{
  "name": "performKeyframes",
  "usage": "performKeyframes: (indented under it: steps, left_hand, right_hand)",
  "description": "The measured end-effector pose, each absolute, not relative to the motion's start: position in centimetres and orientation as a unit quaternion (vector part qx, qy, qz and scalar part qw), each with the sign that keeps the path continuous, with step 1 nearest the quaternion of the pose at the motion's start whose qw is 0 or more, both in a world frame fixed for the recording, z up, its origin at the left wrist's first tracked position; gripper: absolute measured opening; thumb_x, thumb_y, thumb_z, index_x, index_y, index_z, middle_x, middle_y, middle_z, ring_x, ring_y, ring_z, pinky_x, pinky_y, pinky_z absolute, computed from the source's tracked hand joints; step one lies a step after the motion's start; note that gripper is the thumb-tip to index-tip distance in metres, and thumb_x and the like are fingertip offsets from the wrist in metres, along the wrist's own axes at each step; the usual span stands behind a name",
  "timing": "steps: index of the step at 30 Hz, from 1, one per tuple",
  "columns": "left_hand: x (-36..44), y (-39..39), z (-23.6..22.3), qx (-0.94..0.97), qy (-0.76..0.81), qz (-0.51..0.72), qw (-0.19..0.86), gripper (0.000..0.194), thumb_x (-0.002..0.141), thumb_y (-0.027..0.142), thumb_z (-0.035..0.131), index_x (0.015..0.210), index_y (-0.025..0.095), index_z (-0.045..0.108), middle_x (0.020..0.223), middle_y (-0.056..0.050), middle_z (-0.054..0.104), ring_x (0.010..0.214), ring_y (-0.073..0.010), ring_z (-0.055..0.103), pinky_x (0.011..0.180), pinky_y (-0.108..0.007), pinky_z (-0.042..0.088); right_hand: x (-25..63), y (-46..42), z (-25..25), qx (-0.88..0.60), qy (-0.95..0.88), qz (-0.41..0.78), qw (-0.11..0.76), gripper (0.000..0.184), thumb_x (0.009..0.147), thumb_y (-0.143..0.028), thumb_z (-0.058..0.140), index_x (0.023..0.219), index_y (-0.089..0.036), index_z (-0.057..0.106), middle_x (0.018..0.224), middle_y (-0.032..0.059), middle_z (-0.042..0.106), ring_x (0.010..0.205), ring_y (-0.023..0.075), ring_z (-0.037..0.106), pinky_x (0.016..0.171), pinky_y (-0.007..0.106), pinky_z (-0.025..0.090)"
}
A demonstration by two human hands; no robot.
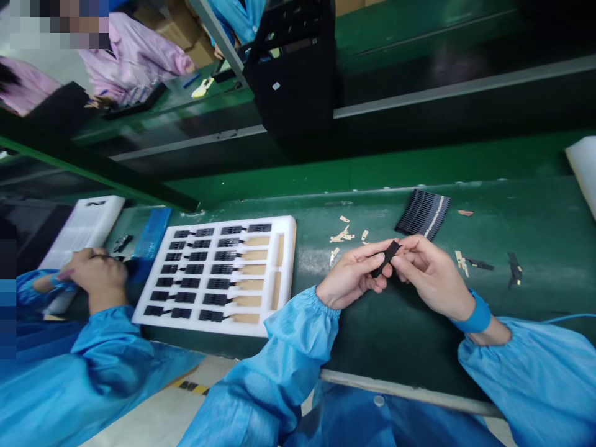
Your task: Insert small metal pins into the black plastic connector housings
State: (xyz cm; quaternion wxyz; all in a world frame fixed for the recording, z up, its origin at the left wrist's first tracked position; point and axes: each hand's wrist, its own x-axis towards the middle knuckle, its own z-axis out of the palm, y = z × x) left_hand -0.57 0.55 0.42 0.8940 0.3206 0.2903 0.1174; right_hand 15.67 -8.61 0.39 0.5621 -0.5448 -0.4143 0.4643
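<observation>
My left hand (352, 276) and my right hand (431, 273) meet over the green work surface (395, 335), both pinching one small flat black part (386, 257) between their fingertips. The part is tilted, its upper end toward my right hand. A white foam tray (288, 273) lies just left of my left hand, with several rows of similar black parts in its slots. A fanned stack of black parts (423, 214) lies behind my hands.
Small beige scraps (342, 234) and a few loose black pieces (514, 270) lie on the surface. A co-worker's hand (95, 276) in a blue sleeve works at the left, near a second white tray (81, 230). A black crate (298, 68) stands behind.
</observation>
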Motion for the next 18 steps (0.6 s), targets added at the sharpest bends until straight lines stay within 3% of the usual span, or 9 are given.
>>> performKeyframes:
  steps: [7, 11, 18]
  left_hand:
    - [-0.6, 0.66, 0.64, 0.354, 0.298, 0.122, 0.878, 0.054, 0.085, 0.037, 0.079, 0.136, 0.023, 0.067, 0.082, -0.002, 0.067, 0.058, -0.0051, 0.06, 0.054, -0.016, 0.048]
    - [-0.58, 0.61, 0.71, 0.363, 0.3, 0.119, 0.874, 0.057, 0.084, 0.039, 0.08, 0.136, 0.022, 0.067, 0.082, -0.003, 0.067, 0.058, -0.0054, 0.06, 0.053, -0.017, 0.047]
    - [-0.55, 0.6, 0.78, 0.334, 0.291, 0.11, 0.89, 0.053, 0.085, 0.037, 0.079, 0.135, 0.022, 0.068, 0.081, -0.002, 0.065, 0.056, -0.0039, 0.057, 0.053, -0.016, 0.045]
  right_hand:
    - [16.56, -8.68, 0.65, -0.597, -0.401, 0.334, 0.609, 0.024, 0.087, -0.043, 0.077, 0.091, -0.022, 0.065, 0.074, -0.0005, 0.063, 0.06, 0.0126, 0.058, 0.057, 0.026, 0.053]
    - [16.46, -8.65, 0.66, -0.608, -0.405, 0.324, 0.601, 0.023, 0.087, -0.042, 0.077, 0.089, -0.022, 0.066, 0.076, 0.0004, 0.064, 0.064, 0.0141, 0.061, 0.06, 0.027, 0.055]
    - [16.34, -8.48, 0.9, -0.625, -0.399, 0.319, 0.59, 0.03, 0.088, -0.049, 0.074, 0.082, -0.021, 0.063, 0.061, -0.003, 0.056, 0.052, 0.0115, 0.052, 0.051, 0.025, 0.047]
